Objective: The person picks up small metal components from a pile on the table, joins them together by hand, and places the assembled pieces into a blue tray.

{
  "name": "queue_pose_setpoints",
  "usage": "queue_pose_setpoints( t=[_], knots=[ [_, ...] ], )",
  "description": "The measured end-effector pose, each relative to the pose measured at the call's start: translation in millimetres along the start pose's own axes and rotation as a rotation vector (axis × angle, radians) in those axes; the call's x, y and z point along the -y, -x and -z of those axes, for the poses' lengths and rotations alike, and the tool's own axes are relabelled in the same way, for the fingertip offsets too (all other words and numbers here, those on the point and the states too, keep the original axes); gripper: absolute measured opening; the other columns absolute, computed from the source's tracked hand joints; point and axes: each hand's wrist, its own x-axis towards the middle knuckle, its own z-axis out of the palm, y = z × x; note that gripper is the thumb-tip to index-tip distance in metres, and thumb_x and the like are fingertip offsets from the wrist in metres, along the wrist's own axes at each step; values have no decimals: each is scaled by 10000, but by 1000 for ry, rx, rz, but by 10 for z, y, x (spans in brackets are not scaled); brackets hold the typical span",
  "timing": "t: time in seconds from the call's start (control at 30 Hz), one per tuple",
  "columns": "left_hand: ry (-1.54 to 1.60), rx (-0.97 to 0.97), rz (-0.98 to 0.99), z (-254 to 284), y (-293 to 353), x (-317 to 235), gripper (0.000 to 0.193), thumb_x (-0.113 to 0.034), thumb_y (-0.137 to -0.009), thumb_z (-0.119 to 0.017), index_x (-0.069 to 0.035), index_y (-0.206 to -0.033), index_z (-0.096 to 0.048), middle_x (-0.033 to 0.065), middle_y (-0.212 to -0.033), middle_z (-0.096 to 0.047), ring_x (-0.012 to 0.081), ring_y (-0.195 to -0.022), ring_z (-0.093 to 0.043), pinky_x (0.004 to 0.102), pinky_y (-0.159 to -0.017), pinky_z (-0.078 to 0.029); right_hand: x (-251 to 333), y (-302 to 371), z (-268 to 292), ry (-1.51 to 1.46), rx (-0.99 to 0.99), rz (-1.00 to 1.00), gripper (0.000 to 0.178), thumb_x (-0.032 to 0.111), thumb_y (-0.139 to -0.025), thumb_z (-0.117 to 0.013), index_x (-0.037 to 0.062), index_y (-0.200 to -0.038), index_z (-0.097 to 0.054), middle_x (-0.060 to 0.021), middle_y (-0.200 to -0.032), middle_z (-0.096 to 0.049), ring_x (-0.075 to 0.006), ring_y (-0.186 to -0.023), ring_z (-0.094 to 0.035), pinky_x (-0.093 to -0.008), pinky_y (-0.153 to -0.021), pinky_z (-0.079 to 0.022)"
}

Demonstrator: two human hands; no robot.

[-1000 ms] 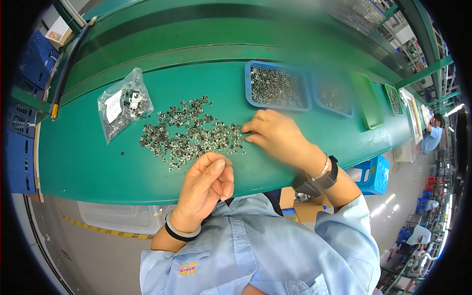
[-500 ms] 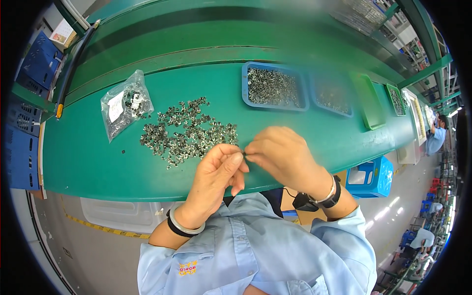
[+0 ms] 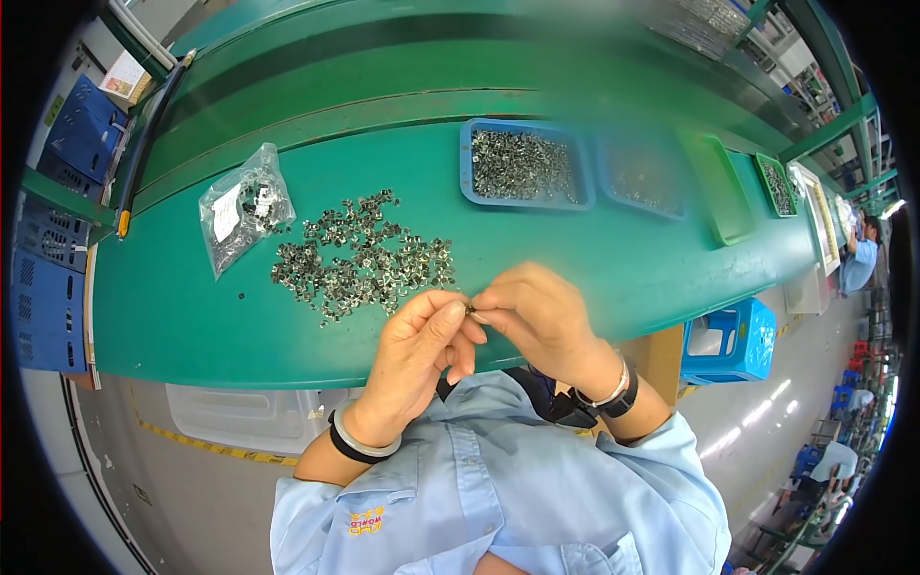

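Both hands meet over the near edge of the green bench (image 3: 192, 335). My left hand (image 3: 419, 345) pinches a tiny dark metal part (image 3: 471, 310) between thumb and index finger. The fingertips of my right hand (image 3: 541, 311) close on the same part from the other side; its exact shape is too small to make out. Just beyond my left hand spreads a loose pile of small shiny metal parts (image 3: 359, 264). A clear plastic bag (image 3: 225, 244) with a white label and more such parts lies left of the pile.
Along the back stand a blue tray (image 3: 527, 204) full of small metal parts, a second blue tray (image 3: 642, 208), blurred, a green tray (image 3: 733, 201) and a small green tray (image 3: 767, 163). Below the bench are a blue stool (image 3: 747, 345) and a clear plastic box (image 3: 240, 417).
My right hand has drawn down and slightly left, its fingertips tighter against those of my left hand. The left hand stays nearly where it was. The view has shifted slightly.
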Motion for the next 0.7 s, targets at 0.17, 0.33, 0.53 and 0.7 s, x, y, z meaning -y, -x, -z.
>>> queue_pose_setpoints(
  t=[0.17, 0.33, 0.53, 0.7],
  knots=[
    [-18, 33, -14, 57, 11, 2, 172, -185, -954, -504, -16, -977, -528, 90, -810, -610, 115, -557, -541, 212, -442, -394, 21, -17, -6, -7, 19, 18, 214, -3, -708, -709, 57, -892, -617, -69, -826, -606, -230, -732, -589, -318, -594, -470],
    [52, 62, 8, 78, 14, 6, 177, -191, -954, -505, -15, -965, -525, 92, -819, -610, 116, -567, -549, 212, -444, -396, 41, 23, -67, -157, 9, -111, 202, -5, -729, -698, 60, -902, -617, -61, -831, -607, -213, -753, -585, -311, -619, -470],
    [49, 46, -13, 16, 56, -35, 177, -198, -950, -515, -21, -949, -526, 86, -798, -611, 111, -565, -546, 209, -455, -402, 58, 36, -78, -193, 4, -144, 192, 7, -741, -697, 63, -906, -615, -56, -829, -605, -209, -763, -581, -305, -642, -468],
    [2, 63, -25, 64, 36, -6, 178, -205, -947, -522, -27, -944, -524, 82, -790, -612, 109, -564, -544, 208, -463, -408, 72, 21, -82, -175, 2, -106, 189, 7, -740, -696, 63, -900, -612, -52, -828, -606, -209, -759, -580, -307, -639, -467]
  ],
)
